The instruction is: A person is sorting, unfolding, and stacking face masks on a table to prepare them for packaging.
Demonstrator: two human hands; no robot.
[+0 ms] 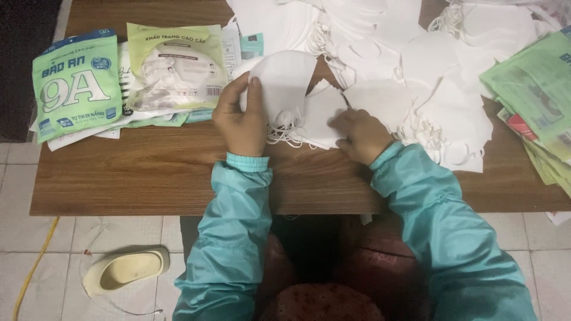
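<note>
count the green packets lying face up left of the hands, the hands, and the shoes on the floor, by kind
green packets face up on the left: 2, a bright green packet and a pale green packet
hands: 2, left hand and right hand
shoes: 1, cream shoe
total: 5

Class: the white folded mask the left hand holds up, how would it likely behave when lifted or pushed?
The mask probably feels very light and floppy: thin fabric, with ear loops dangling under the left hand. Pushed, it would likely slide on the smooth wooden table rather than roll.
</note>
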